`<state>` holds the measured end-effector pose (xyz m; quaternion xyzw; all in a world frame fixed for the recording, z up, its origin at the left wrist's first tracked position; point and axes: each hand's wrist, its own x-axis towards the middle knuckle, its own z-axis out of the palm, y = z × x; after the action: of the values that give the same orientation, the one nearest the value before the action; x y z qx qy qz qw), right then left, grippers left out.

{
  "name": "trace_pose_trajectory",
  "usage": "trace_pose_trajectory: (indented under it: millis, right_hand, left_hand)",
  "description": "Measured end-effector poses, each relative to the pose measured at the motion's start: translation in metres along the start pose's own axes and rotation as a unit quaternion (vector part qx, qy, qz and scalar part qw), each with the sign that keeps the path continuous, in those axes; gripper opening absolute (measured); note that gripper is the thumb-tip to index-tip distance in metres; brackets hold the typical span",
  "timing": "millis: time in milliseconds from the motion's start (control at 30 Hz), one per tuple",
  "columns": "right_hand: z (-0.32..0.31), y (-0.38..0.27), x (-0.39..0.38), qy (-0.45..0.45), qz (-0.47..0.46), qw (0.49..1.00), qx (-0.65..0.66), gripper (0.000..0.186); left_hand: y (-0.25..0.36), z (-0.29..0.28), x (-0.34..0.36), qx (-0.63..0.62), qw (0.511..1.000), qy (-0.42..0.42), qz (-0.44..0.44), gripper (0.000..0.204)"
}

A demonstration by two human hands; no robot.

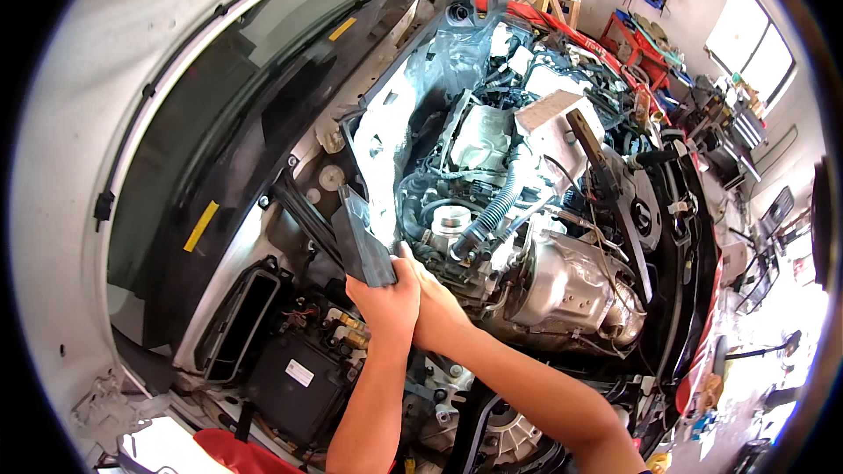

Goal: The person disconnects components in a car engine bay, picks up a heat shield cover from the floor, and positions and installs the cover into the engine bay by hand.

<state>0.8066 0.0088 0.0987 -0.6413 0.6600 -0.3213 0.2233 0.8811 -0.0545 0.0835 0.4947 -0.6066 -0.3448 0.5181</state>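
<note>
Both my hands meet low in the middle, at the near end of a long dark plastic panel (363,241). My left hand (385,297) is closed round its lower edge. My right hand (428,294) presses against the left, fingers bent and partly hidden behind the panel's end. Beyond the hands, a silver heat shield (379,136) runs along the rear of the engine bay; whether it is one piece with the panel I cannot tell. Just right of it is the engine (481,139), with a ribbed black hose (502,211) and a metal exhaust part (562,285).
The windscreen (237,105) and raised bonnet (61,193) lie to the left. A black box (294,391) with a white label is near my left forearm. A dark bar (606,184) slants across the bay's right side. A red cover (597,48) edges the front; workshop shelves (637,53) stand beyond.
</note>
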Motion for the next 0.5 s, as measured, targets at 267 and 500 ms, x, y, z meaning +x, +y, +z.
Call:
trace_pose_trajectory:
  millis: [267, 500]
  right_hand:
    - [0.050, 0.036, 0.012, 0.141, 0.077, 0.980, 0.115, 0.053]
    - [0.036, 0.027, 0.013, 0.117, 0.108, 0.977, 0.142, 0.052]
  left_hand:
    - [0.080, -0.107, 0.079, 0.159, 0.862, -0.479, 0.049, 0.062]
    - [0.131, 0.052, 0.227, 0.363, 0.850, -0.282, 0.257, 0.067]
